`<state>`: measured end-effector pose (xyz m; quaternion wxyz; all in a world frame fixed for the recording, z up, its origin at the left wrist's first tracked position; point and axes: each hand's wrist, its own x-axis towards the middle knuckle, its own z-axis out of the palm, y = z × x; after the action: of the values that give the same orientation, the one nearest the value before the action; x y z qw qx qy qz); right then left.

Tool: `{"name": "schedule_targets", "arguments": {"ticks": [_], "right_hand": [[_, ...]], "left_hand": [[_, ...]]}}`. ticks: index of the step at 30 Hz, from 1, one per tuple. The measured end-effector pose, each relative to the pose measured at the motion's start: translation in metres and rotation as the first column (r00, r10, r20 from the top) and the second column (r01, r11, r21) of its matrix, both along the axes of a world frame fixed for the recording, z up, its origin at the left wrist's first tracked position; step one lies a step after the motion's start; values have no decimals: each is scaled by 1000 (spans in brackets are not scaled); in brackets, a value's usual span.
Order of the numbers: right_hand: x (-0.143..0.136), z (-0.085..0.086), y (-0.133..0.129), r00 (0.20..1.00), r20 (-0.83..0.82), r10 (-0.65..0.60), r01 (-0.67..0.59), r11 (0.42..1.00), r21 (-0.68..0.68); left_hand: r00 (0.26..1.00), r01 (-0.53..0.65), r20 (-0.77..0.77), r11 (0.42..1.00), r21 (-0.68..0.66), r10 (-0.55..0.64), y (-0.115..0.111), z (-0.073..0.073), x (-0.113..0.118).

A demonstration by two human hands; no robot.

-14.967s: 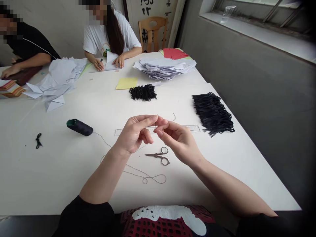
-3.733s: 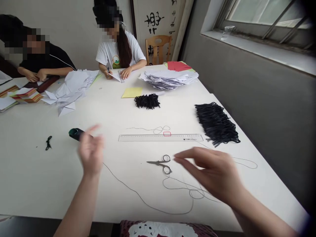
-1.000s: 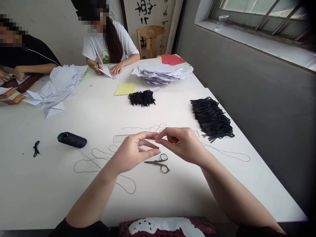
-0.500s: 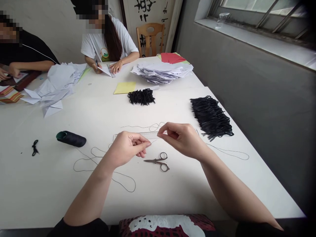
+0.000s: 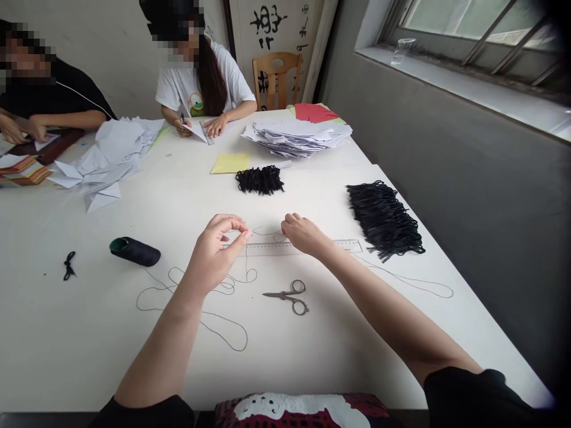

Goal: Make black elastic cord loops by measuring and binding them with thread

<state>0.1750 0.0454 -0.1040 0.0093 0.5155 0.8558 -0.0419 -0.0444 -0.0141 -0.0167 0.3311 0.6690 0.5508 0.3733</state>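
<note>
My left hand [image 5: 216, 252] is raised over the table, thumb and forefinger pinched on a thin dark thread [image 5: 247, 261] that hangs down to the tabletop. Past the clear ruler [image 5: 307, 246], my right hand [image 5: 304, 233] has its fingers closed on thread as well, with a small loop beside the fingertips. Nearer me lie small metal scissors [image 5: 288, 295], their handles to the right. A spool of black thread [image 5: 134, 251] rests on its side to the left, and loose strands run from it beneath my left forearm.
Bundled black cord loops [image 5: 386, 220] lie at the right, with a smaller bundle [image 5: 260, 179] farther back. Behind are a yellow paper [image 5: 231, 163] and a paper stack [image 5: 297, 139]. Two people work across the white table [image 5: 89, 345]. A knotted black cord [image 5: 69, 266] lies left.
My hands have moved slightly farther forward over the ruler. The right hand has turned knuckles-up and reached the loose thread there. The view has shifted a little.
</note>
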Motion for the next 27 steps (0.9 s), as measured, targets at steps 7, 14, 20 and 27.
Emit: {"name": "schedule_targets", "arguments": {"ticks": [7, 14, 20, 27], "right_hand": [[9, 34, -12, 999, -31, 36, -32, 993, 111], [15, 93, -44, 869, -424, 257, -74, 913, 401], [15, 101, -58, 900, -331, 284, -65, 838, 542], [16, 99, -58, 891, -332, 308, -67, 815, 576]], "left_hand": [[897, 24, 441, 995, -100, 22, 13, -11, 13], [655, 161, 752, 960, -229, 70, 25, -3, 63], [659, 310, 752, 912, -267, -4, 12, 4, 74], [798, 267, 597, 936, -229, -82, 5, 4, 65]]}}
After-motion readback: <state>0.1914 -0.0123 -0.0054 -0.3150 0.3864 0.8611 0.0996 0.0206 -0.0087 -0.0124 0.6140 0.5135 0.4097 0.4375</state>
